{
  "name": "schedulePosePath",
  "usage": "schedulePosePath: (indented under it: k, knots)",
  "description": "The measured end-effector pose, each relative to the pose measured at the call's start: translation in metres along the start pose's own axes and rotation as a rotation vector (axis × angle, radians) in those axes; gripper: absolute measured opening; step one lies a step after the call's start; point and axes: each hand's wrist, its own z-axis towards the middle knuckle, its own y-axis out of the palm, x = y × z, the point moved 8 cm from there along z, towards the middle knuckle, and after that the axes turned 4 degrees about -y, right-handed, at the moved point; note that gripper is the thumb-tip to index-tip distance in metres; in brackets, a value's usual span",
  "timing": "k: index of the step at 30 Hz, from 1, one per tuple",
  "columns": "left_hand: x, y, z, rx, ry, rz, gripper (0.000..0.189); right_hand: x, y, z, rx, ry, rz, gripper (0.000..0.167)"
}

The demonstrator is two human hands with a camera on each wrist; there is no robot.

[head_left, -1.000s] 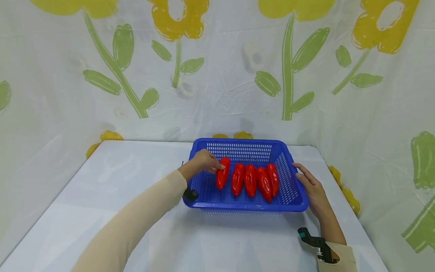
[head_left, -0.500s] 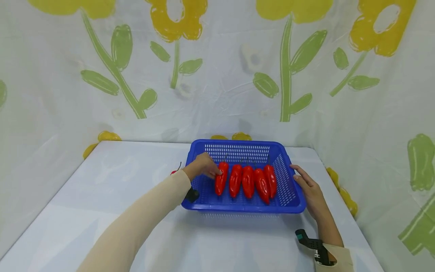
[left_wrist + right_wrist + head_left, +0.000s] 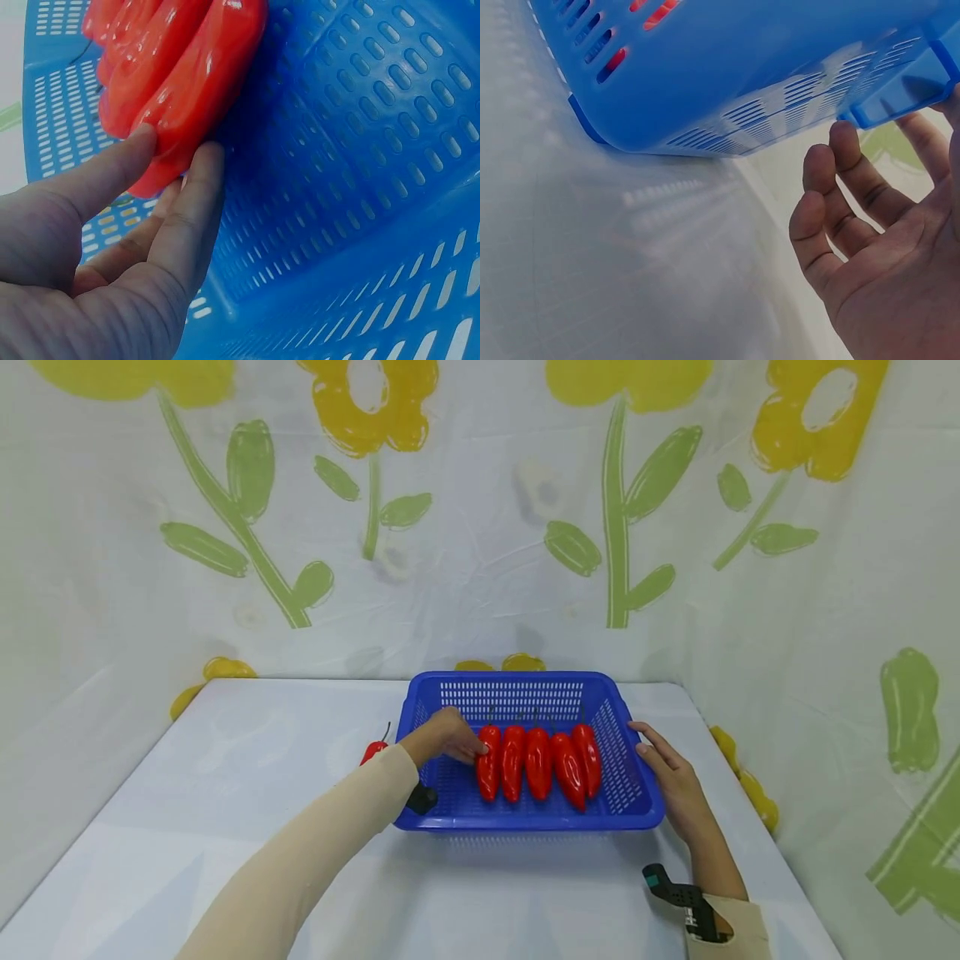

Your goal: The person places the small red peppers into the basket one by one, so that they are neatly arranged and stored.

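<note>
My left hand [image 3: 452, 735] reaches into a blue plastic basket [image 3: 525, 821] and pinches the leftmost long red pepper [image 3: 489, 781] between thumb and fingers. In the left wrist view, the thumb lies against one side of that red pepper [image 3: 210, 82], with the fingertips at the other. Several similar peppers [image 3: 538, 768] lie side by side to its right, thin stems pointing to the far wall. At the basket's right side, my right hand [image 3: 678, 785] touches the rim with index finger and thumb; the right wrist view shows its other fingers loosely bent beside the basket [image 3: 705, 90].
Another red pepper [image 3: 372, 749] lies on the white table [image 3: 300, 718] left of the basket, partly hidden by my left sleeve [image 3: 315, 852]. A flower-patterned cloth [image 3: 480, 593] hangs behind the table and along its sides.
My left hand has brought its pepper lower and nearer the basket's front, close against the row. The pepper on the table shows more. The right hand stays at the rim.
</note>
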Motion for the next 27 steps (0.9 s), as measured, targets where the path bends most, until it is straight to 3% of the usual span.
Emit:
schedulePosePath:
  k: [11, 19, 23, 27]
  knots:
    - [-0.003, -0.005, 0.001, -0.013, -0.014, -0.010, 0.042, 0.000, 0.002, -0.001, -0.002, 0.016, 0.025, 0.060]
    - [-0.002, -0.010, -0.003, -0.011, -0.014, -0.014, 0.038, 0.000, 0.003, -0.001, -0.002, 0.015, 0.016, 0.059]
    - [0.005, -0.014, -0.008, 0.019, 0.021, 0.011, 0.033, 0.000, 0.003, -0.001, -0.002, 0.022, 0.035, 0.059]
    - [0.014, -0.015, -0.014, 0.002, 0.083, 0.025, 0.026, 0.000, 0.003, -0.002, -0.004, 0.027, 0.038, 0.059]
